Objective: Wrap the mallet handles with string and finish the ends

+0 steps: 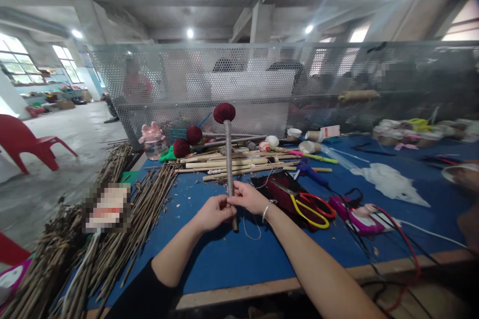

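Both hands hold an upright stick (229, 154) with a round, dark red, cloth-like head on top and grey wrapping along its shaft. My left hand (214, 215) pinches it near the lower end, where bare brown wood shows below the wrapping. My right hand (249, 198), with a bracelet at the wrist, closes on it slightly higher, fingertips close to the left ones. A thin thread (258, 234) loops down beside the right hand. To the right lie dark red cloth (275, 192), scissors (312, 212) with red and yellow handles, and a blue glue gun (312, 173).
Dried stems (145, 209) are heaped at left beside a phone-like blurred object (108, 207). Pale sticks (220, 163) and two dark red balls (194, 134) lie behind my hands. A purple device (355, 217) with cables is at right. A perforated metal screen (179, 84) borders the table's back.
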`<state>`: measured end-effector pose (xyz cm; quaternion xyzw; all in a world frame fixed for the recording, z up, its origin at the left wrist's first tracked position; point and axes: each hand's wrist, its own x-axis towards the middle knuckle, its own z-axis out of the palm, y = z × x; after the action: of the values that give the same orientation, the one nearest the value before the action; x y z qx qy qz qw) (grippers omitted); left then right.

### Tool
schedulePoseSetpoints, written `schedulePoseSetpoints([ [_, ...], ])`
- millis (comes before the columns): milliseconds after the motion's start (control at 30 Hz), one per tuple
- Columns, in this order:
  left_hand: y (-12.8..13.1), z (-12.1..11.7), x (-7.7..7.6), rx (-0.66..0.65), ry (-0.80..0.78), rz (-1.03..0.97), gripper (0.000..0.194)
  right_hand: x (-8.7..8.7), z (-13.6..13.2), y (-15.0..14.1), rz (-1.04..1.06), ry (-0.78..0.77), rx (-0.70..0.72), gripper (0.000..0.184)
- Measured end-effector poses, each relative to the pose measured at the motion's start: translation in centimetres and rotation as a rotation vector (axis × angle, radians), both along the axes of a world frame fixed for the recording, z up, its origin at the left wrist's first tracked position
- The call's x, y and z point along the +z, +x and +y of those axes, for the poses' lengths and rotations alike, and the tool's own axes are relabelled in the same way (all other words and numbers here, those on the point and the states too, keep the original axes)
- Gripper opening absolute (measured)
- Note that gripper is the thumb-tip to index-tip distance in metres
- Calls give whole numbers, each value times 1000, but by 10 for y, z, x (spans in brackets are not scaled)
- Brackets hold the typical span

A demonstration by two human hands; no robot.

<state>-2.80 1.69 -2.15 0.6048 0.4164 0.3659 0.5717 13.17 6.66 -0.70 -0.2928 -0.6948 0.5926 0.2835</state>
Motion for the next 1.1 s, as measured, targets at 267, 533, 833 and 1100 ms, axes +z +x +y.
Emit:
schedulePoseSetpoints([
  [267,-14,6,3,-55,-7,60,34,-4,2,-9,7,-9,-53,38],
  [533,-11,8,-1,82,-16,63,44,-8,6,-10,-21,82,-66,34],
  [833,-11,3,7,-96,-29,-15,47,0,0,-8,5,107,-4,35],
  [1100,-12,11,-2,44,9,61,42,-9,7,-9,1,95,9,38],
])
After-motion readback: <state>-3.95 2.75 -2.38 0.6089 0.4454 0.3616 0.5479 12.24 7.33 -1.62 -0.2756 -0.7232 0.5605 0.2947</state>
